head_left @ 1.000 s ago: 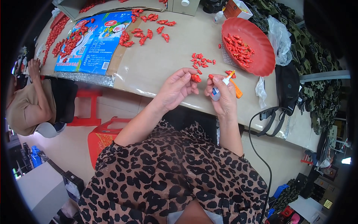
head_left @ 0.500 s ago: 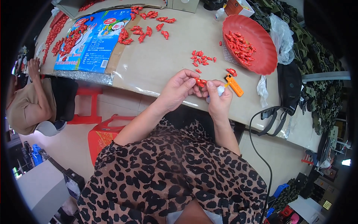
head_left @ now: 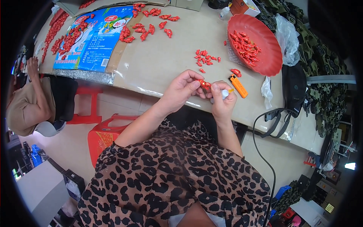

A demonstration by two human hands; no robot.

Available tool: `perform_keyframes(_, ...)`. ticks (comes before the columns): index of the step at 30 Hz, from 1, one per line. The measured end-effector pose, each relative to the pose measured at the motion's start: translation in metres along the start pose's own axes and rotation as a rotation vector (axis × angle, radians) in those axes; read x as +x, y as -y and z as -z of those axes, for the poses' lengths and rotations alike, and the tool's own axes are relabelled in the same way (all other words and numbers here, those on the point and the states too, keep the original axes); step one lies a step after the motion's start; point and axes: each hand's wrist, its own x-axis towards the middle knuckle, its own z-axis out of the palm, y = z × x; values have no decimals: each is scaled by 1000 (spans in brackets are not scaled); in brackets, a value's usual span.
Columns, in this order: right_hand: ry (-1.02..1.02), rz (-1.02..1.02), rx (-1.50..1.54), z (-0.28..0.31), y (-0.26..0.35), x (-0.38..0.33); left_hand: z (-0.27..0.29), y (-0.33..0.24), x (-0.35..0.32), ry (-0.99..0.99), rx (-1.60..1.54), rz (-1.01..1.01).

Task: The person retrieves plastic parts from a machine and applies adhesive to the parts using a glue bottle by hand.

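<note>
My left hand [head_left: 180,90] pinches a small glossy red figurine [head_left: 204,84] between thumb and fingers, above the table's near edge. Close against it, my right hand [head_left: 224,104] is closed around a small white bottle [head_left: 225,94] with a yellow tip that points away to the right. The fingertips of my right hand meet the figurine's right side; whether they grip it too is hard to make out. Just beyond my hands lies a loose group of small red pieces [head_left: 204,57]. An orange lighter [head_left: 239,87] and another red figurine [head_left: 236,72] lie beside my right hand.
A big red bowl [head_left: 273,60] holding red pieces stands at the far right, with a clear plastic bag [head_left: 287,41] beside it. Red figurines are spread around a blue printed cardboard sheet [head_left: 99,49]. A black strap bag [head_left: 293,89] lies right. Another person [head_left: 32,100] sits left.
The white bottle has turned slightly in my right hand, and its yellow tip now points more to the right. My left hand keeps its hold on the figurine with hardly any movement.
</note>
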Motion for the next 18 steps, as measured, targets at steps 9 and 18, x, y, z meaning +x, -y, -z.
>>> perform_keyframes(9,-11,-98,24,0,2,1,1,0,-1,1,-2,-4)
perform_keyframes(18,-30,-112,28,-1,3,2,2,2,0,-35,20,-19)
